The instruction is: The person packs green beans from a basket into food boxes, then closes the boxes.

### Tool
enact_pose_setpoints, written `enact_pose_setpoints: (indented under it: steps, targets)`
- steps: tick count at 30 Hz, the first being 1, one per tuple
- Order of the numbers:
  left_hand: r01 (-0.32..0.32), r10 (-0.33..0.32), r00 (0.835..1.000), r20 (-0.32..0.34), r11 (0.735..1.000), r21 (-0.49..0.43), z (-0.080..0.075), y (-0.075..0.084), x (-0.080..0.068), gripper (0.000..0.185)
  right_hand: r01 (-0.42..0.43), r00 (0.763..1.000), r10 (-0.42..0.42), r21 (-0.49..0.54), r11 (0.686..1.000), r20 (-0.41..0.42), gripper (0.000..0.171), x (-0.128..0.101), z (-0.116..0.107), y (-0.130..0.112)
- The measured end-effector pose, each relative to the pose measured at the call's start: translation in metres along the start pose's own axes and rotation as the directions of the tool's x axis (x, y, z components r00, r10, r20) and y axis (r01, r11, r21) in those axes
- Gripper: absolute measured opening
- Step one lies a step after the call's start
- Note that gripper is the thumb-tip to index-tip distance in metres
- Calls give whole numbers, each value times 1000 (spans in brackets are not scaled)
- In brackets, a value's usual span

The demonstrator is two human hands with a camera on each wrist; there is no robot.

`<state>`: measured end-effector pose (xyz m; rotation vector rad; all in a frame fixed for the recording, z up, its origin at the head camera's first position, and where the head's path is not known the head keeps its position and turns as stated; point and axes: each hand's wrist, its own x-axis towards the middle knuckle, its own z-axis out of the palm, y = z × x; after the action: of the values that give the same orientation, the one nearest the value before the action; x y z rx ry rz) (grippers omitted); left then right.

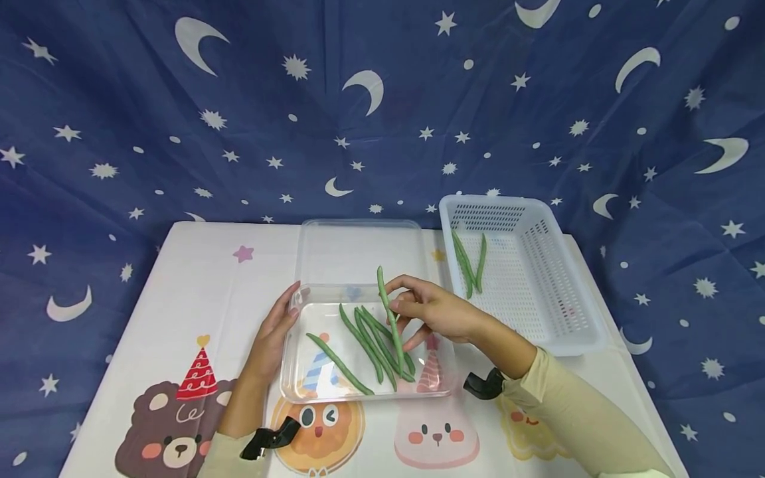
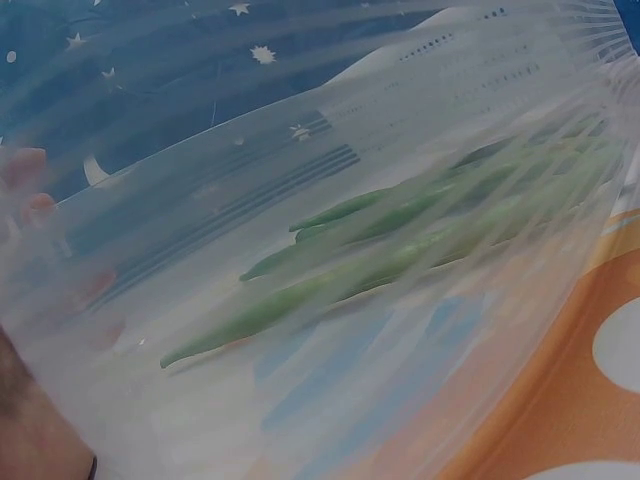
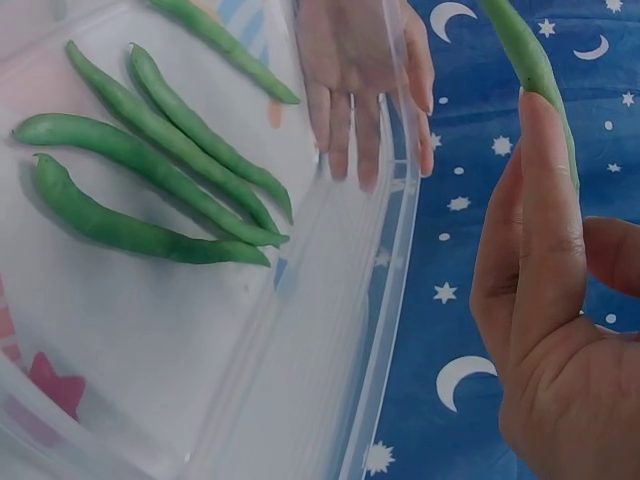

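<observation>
My right hand point(image 1: 439, 311) pinches a green bean point(image 1: 383, 292) between thumb and fingers above a clear plastic box point(image 1: 287, 358). In the right wrist view the held bean point(image 3: 520, 45) points up past the fingertips. Inside the box several green beans lie on the bottom, most bunched toward the middle and one bean point(image 1: 339, 364) apart at the left. My left hand point(image 1: 271, 338) rests against the box's left side, its fingers straight along the wall. The left wrist view looks through the cloudy wall at the beans point(image 2: 300, 300).
A white slotted basket point(image 1: 574, 292) stands at the right, with a few green beans point(image 1: 481, 262) by its left wall. Behind the box lies a clear lid point(image 1: 358, 249). A white cloth with cartoon prints covers the table point(image 1: 197, 285); a blue star-patterned curtain point(image 1: 382, 153) hangs behind.
</observation>
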<state>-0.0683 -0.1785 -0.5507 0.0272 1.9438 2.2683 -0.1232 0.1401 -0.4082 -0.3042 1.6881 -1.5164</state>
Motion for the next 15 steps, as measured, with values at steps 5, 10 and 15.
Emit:
enact_pose_setpoints:
  steps: [5, 10, 15]
  targets:
    - [-2, 2, 1000, 0, 1000, 8, 0, 1, 1, 54, -26, 999, 26, -28, 999, 18, 40, -2, 1, -1]
    - [4, -4, 1000, -7, 1000, -5, -1, 0, 0, 54, -50, 998, 51, -32, 998, 32, 44, -5, 2, 0]
    - [-5, 5, 1000, -1, 1000, -8, -1, 1, 0, 54, -43, 998, 44, -46, 998, 38, 44, -8, 1, -1]
